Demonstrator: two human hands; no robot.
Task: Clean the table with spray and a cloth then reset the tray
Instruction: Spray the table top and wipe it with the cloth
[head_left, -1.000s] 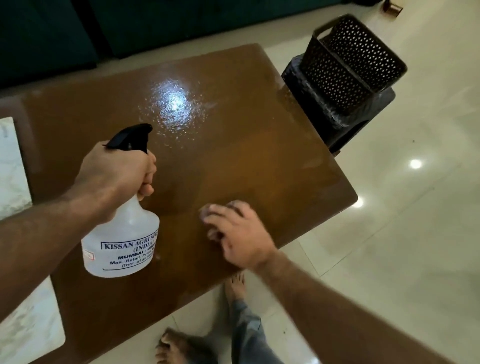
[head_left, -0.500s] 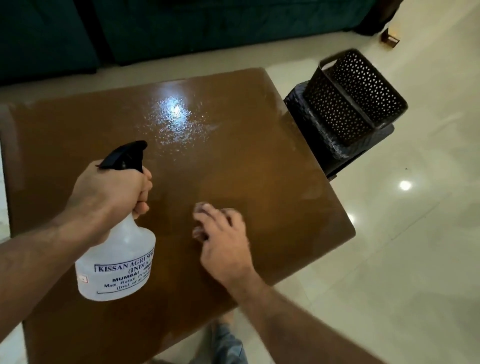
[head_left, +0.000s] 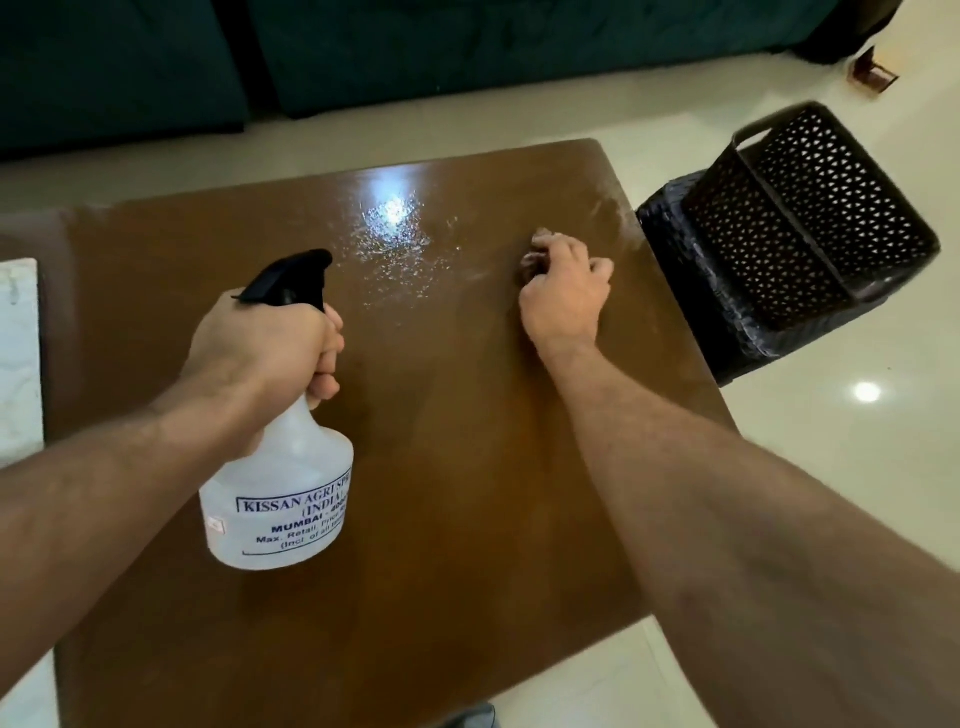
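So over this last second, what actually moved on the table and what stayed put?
The right hand slid the cloth from the near edge of the table out toward its far right side, close to the droplets. Nothing was picked up or let go. The left hand still grips the spray bottle upright, and the black basket stays beside the table.

Glossy brown table (head_left: 467, 467), clear spray bottle (head_left: 280, 493) topped in black with blue lettering, black perforated basket (head_left: 810, 218) seen.
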